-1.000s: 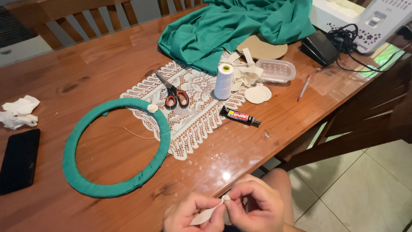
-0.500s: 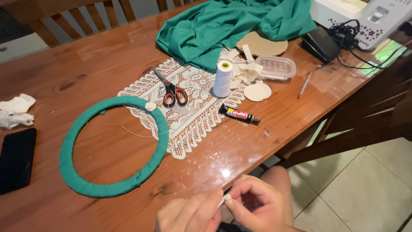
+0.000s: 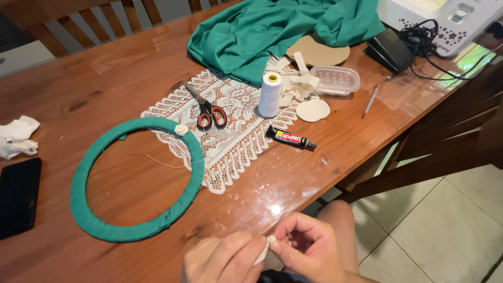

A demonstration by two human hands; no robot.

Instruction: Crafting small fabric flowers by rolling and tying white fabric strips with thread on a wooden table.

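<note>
Pinching a small cream fabric strip (image 3: 264, 250) at six o'clock, left hand (image 3: 222, 259) and right hand (image 3: 309, 250) closed fingertip-tight; it looks light, limp, best gripped by its edge

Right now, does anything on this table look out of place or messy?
Nothing damaged or spilled. The green fabric lies heaped over a cardboard disc, and crumpled white tissue sits at the table's far left.

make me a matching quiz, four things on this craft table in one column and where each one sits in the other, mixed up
Things:
1. scissors
2. green ring
3. black phone
4. pencil

Places:
A. at the table's left edge
B. on the lace mat, left of the thread spool
C. on bare wood right of the plastic box
D. partly overlapping the lace mat's left side

Pairs: 1-B, 2-D, 3-A, 4-C
</note>
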